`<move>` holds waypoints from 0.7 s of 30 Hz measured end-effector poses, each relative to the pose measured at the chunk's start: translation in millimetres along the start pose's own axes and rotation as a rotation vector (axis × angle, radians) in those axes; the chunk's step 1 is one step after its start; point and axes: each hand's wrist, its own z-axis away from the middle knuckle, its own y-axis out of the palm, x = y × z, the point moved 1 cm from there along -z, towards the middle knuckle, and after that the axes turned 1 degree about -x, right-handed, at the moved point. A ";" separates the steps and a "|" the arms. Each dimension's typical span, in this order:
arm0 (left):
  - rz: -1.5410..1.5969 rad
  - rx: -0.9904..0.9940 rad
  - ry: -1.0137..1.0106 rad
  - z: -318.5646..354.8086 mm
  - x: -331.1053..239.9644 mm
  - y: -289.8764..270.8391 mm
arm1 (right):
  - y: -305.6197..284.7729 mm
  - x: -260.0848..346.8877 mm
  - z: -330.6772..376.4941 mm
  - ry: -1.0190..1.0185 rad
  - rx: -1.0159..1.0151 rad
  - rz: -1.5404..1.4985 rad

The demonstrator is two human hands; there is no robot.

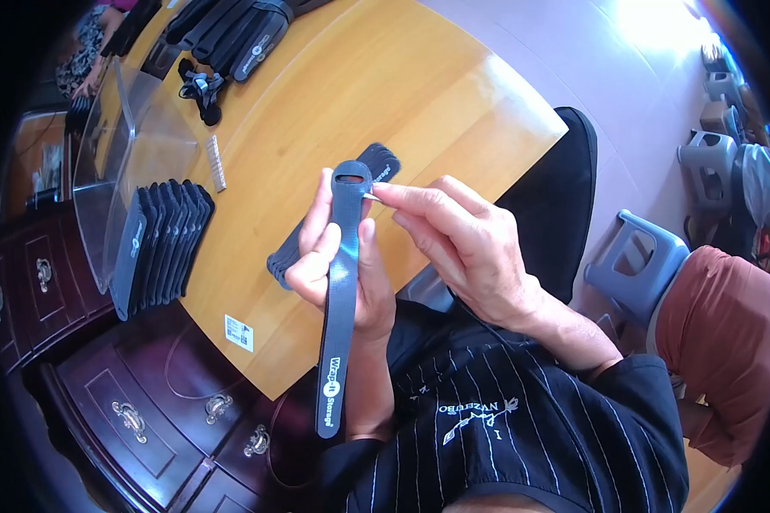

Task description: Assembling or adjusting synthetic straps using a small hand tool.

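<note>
My left hand (375, 295) is closed around a long dark grey hook-and-loop strap (343, 274). The strap hangs lengthwise toward me, its rounded, slotted end up and its end with white print down. Beside the slot, the thumb and index finger of my right hand (477, 244) are pinched together at the strap's right edge. A small pale sliver shows at those fingertips, too small to name. Behind and beneath my hands, a fanned pile of similar straps (383, 162) lies on the wooden table (453, 94), partly hidden by my left hand.
A row of bundled straps (158, 248) stands at the table's left edge, by a clear plastic panel (111, 171). More black straps (248, 38) lie at the back. A white label (239, 333) is on the tabletop. Stools (637, 256) and another person (714, 333) are at right.
</note>
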 end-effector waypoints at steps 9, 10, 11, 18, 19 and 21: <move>-0.110 -0.072 0.050 8.2 0.2 10.9 | 14.3 -5.8 8.4 -0.017 -0.177 0.118; -0.154 -0.052 0.038 8.3 -1.0 10.5 | 13.5 -7.3 6.6 -0.015 -0.179 0.124; -0.196 -0.034 0.025 7.5 -1.4 11.7 | 12.0 -9.0 3.4 -0.011 -0.164 0.023; -0.206 -0.069 0.095 8.2 1.8 12.2 | 11.2 -7.5 6.6 0.310 -0.011 -0.604; -0.107 -0.078 0.069 8.6 3.0 17.1 | 8.7 -11.0 5.9 0.164 -0.075 -0.431; -0.138 -0.084 0.064 4.9 -2.3 14.4 | 1.3 2.4 1.8 0.115 -0.022 -0.255</move>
